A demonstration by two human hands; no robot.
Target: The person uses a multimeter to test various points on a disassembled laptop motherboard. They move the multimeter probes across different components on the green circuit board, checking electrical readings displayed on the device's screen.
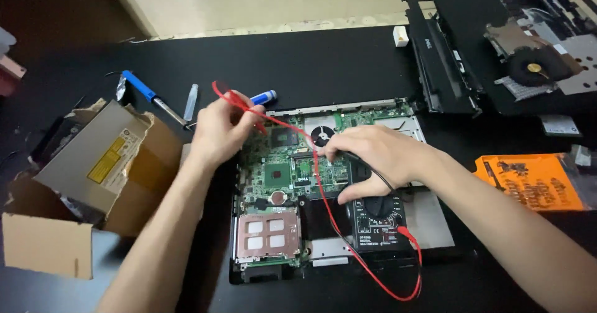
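Left hand (219, 129) raised over the upper left corner of the exposed green laptop circuit board (286, 170), fingers curled and pinched around a thin red probe with its glossy red lead wire (329, 216). Wire looping down across the board, round below the small black rectangular plastic multimeter (378, 226) and up to a red plug at its right edge. Right hand (373, 157) bent over the board's middle, fingertips pressed together on a slim black probe lead (373, 170), thumb touching the multimeter's round dial. Multimeter lying flat on the lower right part of the opened laptop base, just beside a dull metal card cage with four pale square pads (267, 233). All resting on a matte black counter (311, 58).

To the left, a torn brown cardboard box (134, 182) with a flat grey metal optical drive (93, 157) leaning in it. Above, a blue-handled soldering iron (149, 95), a small clear tube (191, 101) and a blue-capped tube (263, 96). At right, a crinkled orange plastic bag (528, 179); upper right, black plastic laptop shell parts with a round cooling fan (535, 67).
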